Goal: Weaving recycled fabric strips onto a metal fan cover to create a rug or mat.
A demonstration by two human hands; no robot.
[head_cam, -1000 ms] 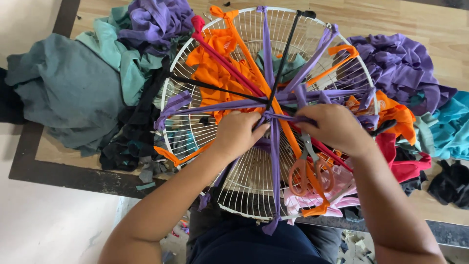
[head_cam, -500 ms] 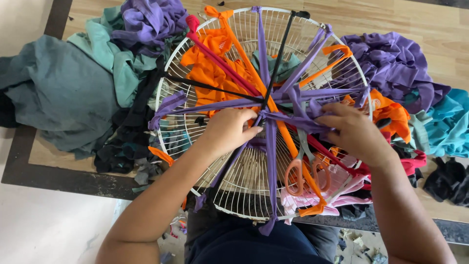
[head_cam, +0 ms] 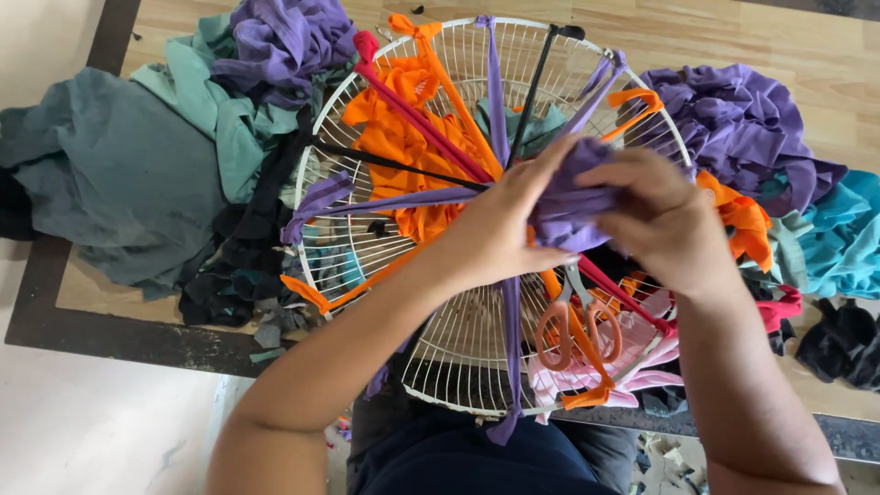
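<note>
Your left hand (head_cam: 500, 234) and right hand (head_cam: 660, 220) meet over the middle of a round white wire fan guard (head_cam: 440, 367) that lies flat on the wooden counter (head_cam: 807, 55). Both sets of fingers are curled shut on a bunched purple cloth strip (head_cam: 568, 206), the left pinching it from 9 o'clock, the right wrapping it from 3 o'clock. Strips of purple, orange, red and black cloth run like spokes from the guard's centre out to its rim. Orange-handled scissors (head_cam: 577, 335) rest on the wires at about 5 o'clock from your hands, just above a pink cloth (head_cam: 632, 371). An orange cloth (head_cam: 403, 137) lies under the guard toward 11 o'clock. Off the rim, a grey-green cloth pile (head_cam: 101, 174) sits at 9 o'clock, a purple heap (head_cam: 284, 37) at 11 o'clock, another purple heap (head_cam: 742, 128) at 2 o'clock, and teal cloth (head_cam: 839, 238) at 3 o'clock.
</note>
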